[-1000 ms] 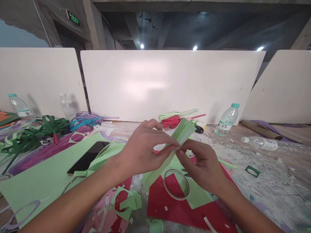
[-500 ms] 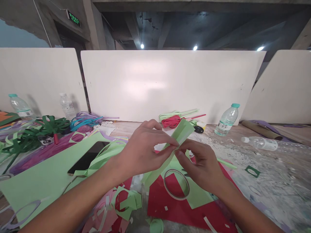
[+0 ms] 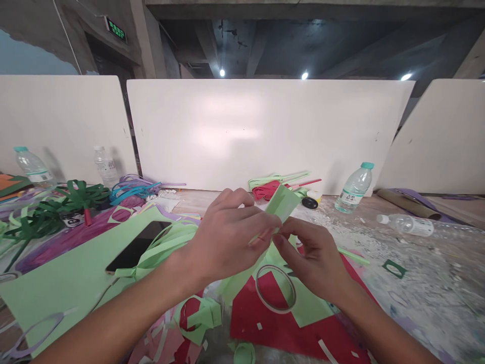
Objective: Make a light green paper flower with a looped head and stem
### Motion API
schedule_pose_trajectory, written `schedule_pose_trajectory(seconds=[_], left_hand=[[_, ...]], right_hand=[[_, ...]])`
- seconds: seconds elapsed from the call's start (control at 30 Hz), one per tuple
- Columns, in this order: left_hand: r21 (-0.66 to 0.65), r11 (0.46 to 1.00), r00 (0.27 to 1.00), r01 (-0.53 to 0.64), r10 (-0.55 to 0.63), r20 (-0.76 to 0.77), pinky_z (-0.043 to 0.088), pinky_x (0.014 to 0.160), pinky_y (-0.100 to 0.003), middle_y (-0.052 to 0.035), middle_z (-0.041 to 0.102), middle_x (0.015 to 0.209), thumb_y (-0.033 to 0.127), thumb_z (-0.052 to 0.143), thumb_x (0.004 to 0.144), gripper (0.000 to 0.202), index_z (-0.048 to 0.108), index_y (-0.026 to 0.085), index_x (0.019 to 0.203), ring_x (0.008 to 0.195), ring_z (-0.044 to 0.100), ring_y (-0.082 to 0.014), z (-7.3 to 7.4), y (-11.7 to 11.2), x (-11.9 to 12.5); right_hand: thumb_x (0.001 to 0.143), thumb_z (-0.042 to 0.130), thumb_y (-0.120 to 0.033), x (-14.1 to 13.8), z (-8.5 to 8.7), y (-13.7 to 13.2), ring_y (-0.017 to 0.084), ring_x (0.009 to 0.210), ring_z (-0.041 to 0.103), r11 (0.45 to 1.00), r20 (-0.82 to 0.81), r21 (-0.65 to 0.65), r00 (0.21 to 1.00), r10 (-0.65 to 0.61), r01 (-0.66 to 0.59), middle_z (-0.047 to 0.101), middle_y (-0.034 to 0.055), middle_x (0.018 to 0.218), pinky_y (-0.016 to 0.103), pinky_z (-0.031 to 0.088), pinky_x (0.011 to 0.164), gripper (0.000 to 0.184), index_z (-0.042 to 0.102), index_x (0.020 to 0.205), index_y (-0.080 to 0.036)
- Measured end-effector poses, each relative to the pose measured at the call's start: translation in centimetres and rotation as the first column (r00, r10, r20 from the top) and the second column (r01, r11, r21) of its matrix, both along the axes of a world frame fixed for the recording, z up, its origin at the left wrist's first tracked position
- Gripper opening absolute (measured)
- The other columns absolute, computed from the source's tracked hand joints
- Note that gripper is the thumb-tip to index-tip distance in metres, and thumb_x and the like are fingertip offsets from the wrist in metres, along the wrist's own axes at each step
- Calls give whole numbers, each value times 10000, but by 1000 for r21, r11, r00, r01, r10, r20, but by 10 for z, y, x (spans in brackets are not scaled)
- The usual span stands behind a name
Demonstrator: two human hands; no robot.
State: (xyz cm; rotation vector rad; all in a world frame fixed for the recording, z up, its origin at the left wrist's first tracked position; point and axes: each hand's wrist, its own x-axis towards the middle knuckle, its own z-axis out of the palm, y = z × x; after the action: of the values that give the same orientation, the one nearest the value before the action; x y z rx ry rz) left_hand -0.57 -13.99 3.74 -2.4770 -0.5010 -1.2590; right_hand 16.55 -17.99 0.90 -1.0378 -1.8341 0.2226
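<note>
Between my hands, a folded strip of light green paper (image 3: 282, 203) slants up and to the right above the table. My left hand (image 3: 235, 235) pinches its edge near the middle, thumb and fingers pressed together. From the other side, my right hand (image 3: 312, 255) grips the same paper between thumb and forefinger, the tips almost touching my left fingers. Below them a roll of tape (image 3: 259, 293) lies flat on red paper (image 3: 265, 331) and a light green sheet (image 3: 308, 306). The exact fold under my fingertips is hidden.
A black phone (image 3: 138, 247) rests on a large green sheet (image 3: 71, 273) at left. Paper scraps (image 3: 200, 318) are scattered in front. A water bottle (image 3: 354, 188) stands at back right; another bottle (image 3: 413, 225) lies on its side. White boards (image 3: 303, 136) line the back.
My left hand has turned slightly and its fingers have shifted a little to the right along the green paper. My right hand stays almost still.
</note>
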Motion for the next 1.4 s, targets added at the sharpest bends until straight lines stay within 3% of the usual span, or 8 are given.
schedule_pose_trajectory(seconds=[0.33, 0.57, 0.67, 0.77, 0.9, 1.17, 1.3, 1.4], left_hand=[[-106, 964, 946, -243, 260, 192, 444, 714, -312, -2, 713, 823, 150, 524, 791, 177, 681, 214, 844, 783, 537, -187, 14, 47, -32], [-264, 737, 774, -622, 630, -62, 437, 781, -417, -84, 709, 971, 160, 443, 804, 321, 694, 182, 1003, 918, 570, -297, -3, 104, -69], [-454, 736, 849, -502, 520, -95, 446, 840, -403, -81, 669, 1097, 246, 407, 859, 345, 636, 193, 1112, 972, 586, -269, -8, 96, -64], [-702, 688, 979, -183, 196, -63, 501, 748, -322, -70, 647, 1129, 462, 424, 870, 434, 540, 221, 1212, 910, 624, -212, -14, 65, -42], [-744, 656, 988, -128, 17, -155, 499, 641, -299, -51, 687, 963, 424, 523, 818, 499, 455, 257, 1283, 790, 652, -204, -31, 30, -12], [-579, 755, 951, -308, 229, -208, 437, 631, -297, -44, 683, 828, 211, 414, 837, 304, 548, 211, 1110, 707, 626, -202, -44, 52, -20], [-550, 767, 939, -329, 204, -276, 414, 687, -305, -74, 678, 872, 195, 381, 846, 274, 614, 189, 989, 779, 611, -216, -49, 69, -34], [-590, 748, 941, -303, 136, -310, 392, 621, -287, -45, 638, 697, 211, 354, 864, 284, 632, 183, 812, 654, 574, -191, -56, 81, -39]], right_hand=[[860, 491, -252, 7, -12, 14, 128, 610, 480, 983, -155, -180, 988, 11, -39, 529, -7, 663, 249, 394, 567, 147, 572, 749, -198], [843, 534, -358, 10, -17, 30, 115, 507, 445, 952, -390, -300, 918, -64, -61, 476, -39, 537, 241, 372, 492, 202, 560, 731, -193], [824, 559, -392, 7, -24, 38, 102, 473, 441, 930, -542, -344, 837, -83, -130, 472, -43, 552, 242, 382, 473, 216, 557, 757, -186], [782, 607, -418, 3, -32, 44, 101, 476, 475, 906, -678, -359, 729, -89, -223, 479, -43, 591, 240, 400, 455, 240, 550, 773, -186], [747, 651, -427, -2, -37, 44, 115, 530, 549, 886, -749, -367, 655, -101, -283, 531, -27, 648, 249, 446, 498, 264, 547, 797, -189], [777, 615, -430, -4, -49, 46, 107, 557, 558, 825, -689, -470, 714, -121, -313, 544, -24, 702, 254, 466, 531, 252, 531, 768, -192], [721, 687, -363, 4, -60, 56, 153, 695, 615, 776, -609, -564, 776, -161, -282, 609, 40, 856, 274, 499, 601, 250, 594, 864, -180], [707, 696, -342, 16, -61, 66, 196, 828, 642, 738, -583, -628, 777, -237, -246, 549, 97, 1148, 326, 538, 680, 413, 555, 1074, -217]])
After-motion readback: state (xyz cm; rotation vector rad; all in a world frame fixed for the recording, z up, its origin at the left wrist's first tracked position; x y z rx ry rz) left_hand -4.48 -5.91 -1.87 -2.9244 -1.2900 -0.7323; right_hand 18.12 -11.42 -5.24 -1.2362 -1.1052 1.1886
